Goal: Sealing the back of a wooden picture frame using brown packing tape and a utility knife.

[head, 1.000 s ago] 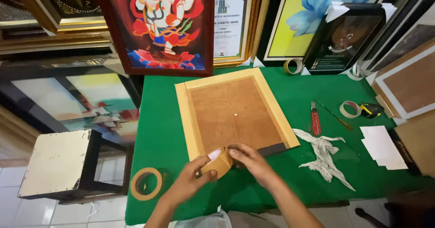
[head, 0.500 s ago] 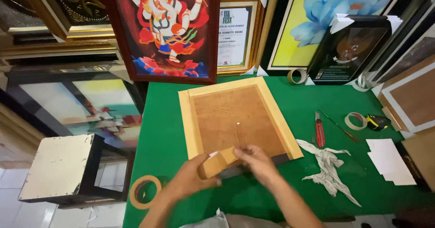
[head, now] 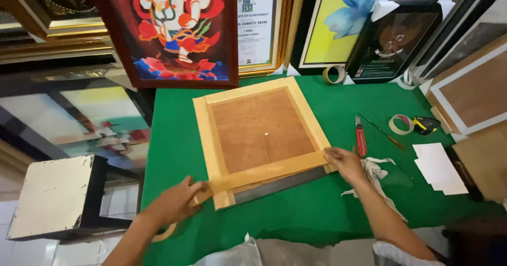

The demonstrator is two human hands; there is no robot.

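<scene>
hidden: tape roll (head: pixel 165 233) at the near left table edge is mostly covered by the left hand (head: pixel 177 202), only a curved sliver shows; both forearms are cut off by the near edge of the view
hard to make out: whether the left fingers grip the roll or only press on it cannot be told
frame: picture frame (head: pixel 262 139) lies face down in the middle of the green table (head: pixel 317 213), brown backing board up, pale tape along its edges
tape strip: strip of brown tape (head: pixel 264 173) stretches along the near edge of the frame, from the left hand to the right hand (head: pixel 346 163)
dark edge: grey-black band of the frame (head: pixel 280 185) shows just near of the strip
left hand: closed around the left end of the strip at the frame's near left corner
right hand: fingers curled, pinching or pressing the right end of the strip at the frame's near right corner
hands to frame: one at each near corner, frame between and beyond them
right side: red cutter (head: pixel 360 138) just beyond the right hand, crumpled white cloth (head: pixel 377 173) touching its wrist, white paper sheets (head: pixel 438 165) farther right
far side: framed pictures lean against the wall (head: pixel 169 28)
</scene>
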